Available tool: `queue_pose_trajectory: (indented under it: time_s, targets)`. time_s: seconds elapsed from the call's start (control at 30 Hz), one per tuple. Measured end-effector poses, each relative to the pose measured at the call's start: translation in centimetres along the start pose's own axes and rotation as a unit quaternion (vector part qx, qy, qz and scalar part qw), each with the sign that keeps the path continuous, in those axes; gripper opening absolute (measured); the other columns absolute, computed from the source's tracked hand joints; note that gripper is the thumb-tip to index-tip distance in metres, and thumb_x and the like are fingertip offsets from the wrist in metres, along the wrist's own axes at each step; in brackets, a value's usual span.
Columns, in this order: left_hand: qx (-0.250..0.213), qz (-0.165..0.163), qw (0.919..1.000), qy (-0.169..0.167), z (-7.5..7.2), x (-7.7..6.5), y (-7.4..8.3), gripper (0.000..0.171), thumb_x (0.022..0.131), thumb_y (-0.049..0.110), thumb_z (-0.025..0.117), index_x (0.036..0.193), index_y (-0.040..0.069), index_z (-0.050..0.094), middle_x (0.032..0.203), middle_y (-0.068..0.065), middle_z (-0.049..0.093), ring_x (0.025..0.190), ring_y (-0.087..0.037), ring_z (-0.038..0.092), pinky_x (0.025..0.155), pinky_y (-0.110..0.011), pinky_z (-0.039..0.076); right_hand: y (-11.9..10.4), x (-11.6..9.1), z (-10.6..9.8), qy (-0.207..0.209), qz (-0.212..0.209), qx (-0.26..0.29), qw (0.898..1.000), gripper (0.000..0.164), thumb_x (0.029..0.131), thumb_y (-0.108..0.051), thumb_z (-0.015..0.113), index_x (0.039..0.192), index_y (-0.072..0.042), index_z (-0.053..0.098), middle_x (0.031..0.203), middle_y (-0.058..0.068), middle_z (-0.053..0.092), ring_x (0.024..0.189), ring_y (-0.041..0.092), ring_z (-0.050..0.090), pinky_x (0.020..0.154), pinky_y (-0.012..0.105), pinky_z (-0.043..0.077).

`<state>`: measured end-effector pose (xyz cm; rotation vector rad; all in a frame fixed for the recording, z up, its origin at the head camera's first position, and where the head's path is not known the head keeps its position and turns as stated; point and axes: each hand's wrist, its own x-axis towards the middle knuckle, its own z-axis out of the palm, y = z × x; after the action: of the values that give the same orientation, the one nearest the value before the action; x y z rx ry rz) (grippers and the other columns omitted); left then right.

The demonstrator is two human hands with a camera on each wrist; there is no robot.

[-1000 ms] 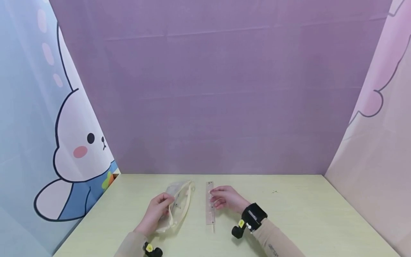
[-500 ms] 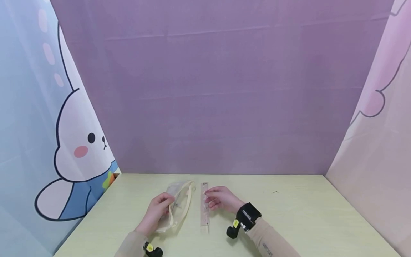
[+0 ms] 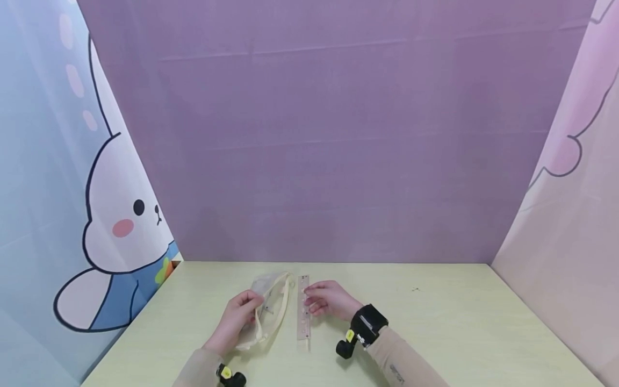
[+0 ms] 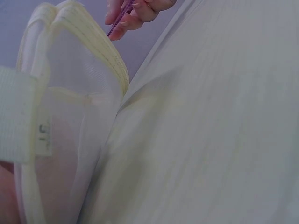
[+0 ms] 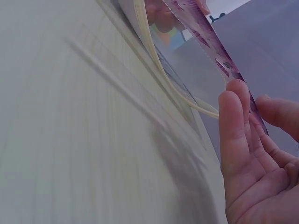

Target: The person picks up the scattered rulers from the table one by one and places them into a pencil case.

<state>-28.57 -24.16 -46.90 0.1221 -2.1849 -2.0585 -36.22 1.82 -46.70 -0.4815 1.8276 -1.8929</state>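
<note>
My left hand (image 3: 239, 314) grips the side of a see-through mesh zipper pouch (image 3: 265, 282) with cream edging. In the left wrist view the pouch (image 4: 84, 70) stands on its side, its zipped edge parted, with a small printed tag (image 4: 43, 133) on it. Between thumb and fingers, my right hand (image 3: 333, 299) pinches a clear ruler (image 3: 303, 317) with pinkish-purple print. The ruler points away from me, just right of the pouch's mouth. Seen from the right wrist, the ruler (image 5: 205, 35) slants above the table, casting a shadow.
Both hands work over a pale wood-grain table (image 3: 435, 333). A purple cloth backdrop (image 3: 338, 134) rises at its far edge, with printed curtains (image 3: 121, 188) at the sides. A small dark mark (image 3: 415, 289) shows on the table at right.
My right hand has moved left with the ruler, bringing it close to the pouch. The left hand and the pouch have stayed in place.
</note>
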Motion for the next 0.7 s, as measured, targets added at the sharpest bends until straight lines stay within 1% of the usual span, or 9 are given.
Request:
queue_pose_trajectory:
  time_s: [0.23,0.37,0.53,0.7]
  targets:
    - [-0.003,0.0,1.0,-0.002,0.0,0.0,0.0,0.017,0.086,0.016,0.07,0.09,0.002,0.061,0.085,-0.003,0.054,0.073,-0.015,0.049,0.061,-0.025,0.045,-0.2,0.2,0.9,-0.001,0.003,-0.001,1.0,0.027,0.094,-0.013,0.061,0.112,0.008,0.058,0.084,0.013,0.068,0.062,0.013,0.064,0.059,0.026,0.055]
    - [-0.007,0.002,1.0,-0.003,0.0,0.1,-0.2,0.017,0.086,0.016,0.07,0.09,0.001,0.061,0.084,-0.002,0.055,0.07,-0.014,0.048,0.06,-0.024,0.044,-0.3,0.3,1.3,-0.001,0.006,0.003,1.0,0.026,0.094,-0.011,0.06,0.111,0.008,0.058,0.084,0.013,0.068,0.061,0.013,0.064,0.058,0.025,0.055]
    - [-0.013,0.006,0.9999,-0.006,0.0,0.1,-0.3,0.017,0.086,0.015,0.07,0.089,0.001,0.062,0.083,-0.002,0.054,0.067,-0.013,0.047,0.058,-0.023,0.043,-0.4,0.5,1.6,-0.001,0.009,0.004,1.0,0.024,0.094,-0.011,0.06,0.11,0.008,0.059,0.084,0.014,0.068,0.061,0.013,0.064,0.057,0.025,0.055]
    - [-0.01,0.004,0.9999,-0.003,-0.1,0.2,-0.3,0.017,0.086,0.015,0.07,0.089,0.001,0.062,0.083,-0.002,0.054,0.067,-0.013,0.047,0.058,-0.023,0.044,-0.3,0.8,1.7,-0.001,0.012,0.001,1.0,0.024,0.094,-0.011,0.06,0.11,0.007,0.059,0.086,0.015,0.069,0.062,0.013,0.065,0.059,0.026,0.055]
